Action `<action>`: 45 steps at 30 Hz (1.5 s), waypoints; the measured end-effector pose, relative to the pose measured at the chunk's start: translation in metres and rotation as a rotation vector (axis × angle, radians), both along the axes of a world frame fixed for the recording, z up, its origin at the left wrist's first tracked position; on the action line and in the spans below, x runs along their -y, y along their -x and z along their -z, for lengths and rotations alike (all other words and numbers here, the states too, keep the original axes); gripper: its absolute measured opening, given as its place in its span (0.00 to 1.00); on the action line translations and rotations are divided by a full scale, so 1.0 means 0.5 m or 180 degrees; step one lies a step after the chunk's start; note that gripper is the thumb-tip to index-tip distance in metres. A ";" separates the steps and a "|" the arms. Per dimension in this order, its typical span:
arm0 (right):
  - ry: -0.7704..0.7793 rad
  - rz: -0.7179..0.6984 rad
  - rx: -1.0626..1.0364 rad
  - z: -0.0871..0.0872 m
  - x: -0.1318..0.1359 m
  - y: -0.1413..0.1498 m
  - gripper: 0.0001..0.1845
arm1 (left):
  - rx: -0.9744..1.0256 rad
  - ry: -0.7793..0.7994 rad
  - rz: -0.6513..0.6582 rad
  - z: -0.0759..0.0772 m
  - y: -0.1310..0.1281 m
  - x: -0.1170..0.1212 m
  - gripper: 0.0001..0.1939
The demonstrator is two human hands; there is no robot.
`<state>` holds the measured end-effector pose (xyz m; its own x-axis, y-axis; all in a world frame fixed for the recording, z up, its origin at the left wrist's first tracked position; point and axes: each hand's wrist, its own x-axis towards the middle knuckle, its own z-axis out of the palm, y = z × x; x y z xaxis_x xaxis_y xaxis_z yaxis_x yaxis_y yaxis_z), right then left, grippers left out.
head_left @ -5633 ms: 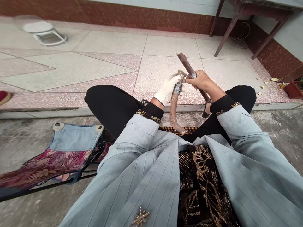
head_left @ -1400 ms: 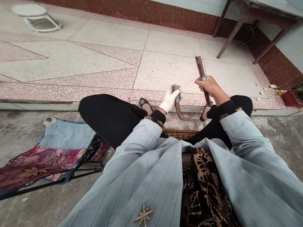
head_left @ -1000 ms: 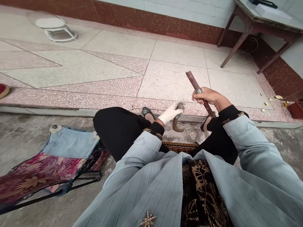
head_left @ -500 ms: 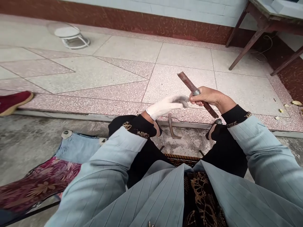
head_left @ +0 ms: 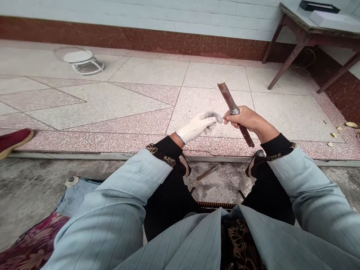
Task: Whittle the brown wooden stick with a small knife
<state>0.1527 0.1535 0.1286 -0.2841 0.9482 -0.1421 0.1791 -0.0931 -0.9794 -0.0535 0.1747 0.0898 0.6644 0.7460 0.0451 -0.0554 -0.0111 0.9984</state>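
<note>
My right hand [head_left: 244, 119] is wrapped round a brown, bark-covered stick [head_left: 228, 96], held tilted with its upper end leaning left. Silvery wire [head_left: 234, 111] is wound in a tight band round the stick, just above my fingers. My left hand [head_left: 199, 125], in a white knitted glove, has its fingers curled and pinched close to my right fingertips. Whatever thin thing lies in that pinch is too small to make out. Below my hands, a smaller piece of wood [head_left: 206, 174] lies slanted on the concrete between my feet.
A tiled step [head_left: 135, 144] runs across in front of me. A white stool [head_left: 81, 60] stands at the back left, a wooden table [head_left: 303, 33] at the back right. A red shoe [head_left: 15, 142] shows at left. Patterned cloth [head_left: 36, 240] lies beside me.
My left fingers have closed from a looser curl and moved near my right fingertips. The stick has become somewhat steeper. The wood between my feet lies at a different slant. The view has tilted up.
</note>
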 end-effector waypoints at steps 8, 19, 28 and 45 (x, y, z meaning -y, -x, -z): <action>-0.0245 0.0583 -0.0001 0.011 -0.002 0.014 0.06 | 0.0146 -0.0669 -0.0865 0.002 -0.028 0.008 0.12; 0.0030 0.0450 -0.0242 0.027 -0.001 0.015 0.06 | 0.0094 -0.0224 -0.0817 -0.004 -0.027 0.000 0.11; 0.0075 0.0359 -0.0452 0.023 0.006 0.018 0.05 | 0.0457 0.0275 -0.0803 -0.016 -0.036 0.010 0.10; -0.0859 0.0822 0.0335 0.038 0.001 0.020 0.03 | 0.0682 0.1077 -0.0454 -0.018 -0.033 0.024 0.10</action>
<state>0.1427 0.1530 0.1095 -0.0284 0.9939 0.1068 0.2843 0.1104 -0.9524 -0.0371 0.1626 0.0990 0.5558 0.8262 -0.0922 -0.2835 0.2927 0.9132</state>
